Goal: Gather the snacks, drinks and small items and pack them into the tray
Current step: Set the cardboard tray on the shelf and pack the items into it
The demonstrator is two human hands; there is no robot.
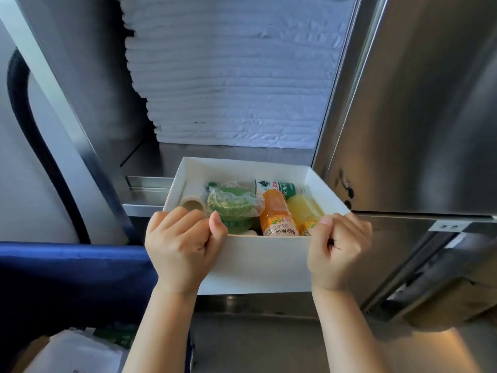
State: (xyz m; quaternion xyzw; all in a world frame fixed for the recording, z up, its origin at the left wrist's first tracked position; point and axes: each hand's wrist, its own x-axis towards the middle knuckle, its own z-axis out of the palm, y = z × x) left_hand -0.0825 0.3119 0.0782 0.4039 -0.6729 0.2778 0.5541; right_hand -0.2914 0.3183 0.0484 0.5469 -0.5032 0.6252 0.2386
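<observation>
We held one white, straight-walled card tray (258, 262) with two grips, the left grip (183, 246) and the right grip (338, 249) each curled round its near rim, thumbs inside. In the tray we counted three bottles, an orange bottle (277, 214), a pale yellow bottle (304, 208) and a white-and-green labelled bottle (277, 188), plus one green cup (231, 208) in crinkled clear film and one beige tube (192, 204) by the tray's left wall. Behind the tray's far rim rose one stack of ridged white sheets (234, 76), and a brushed steel door (416, 103) stood close by its right wall.
</observation>
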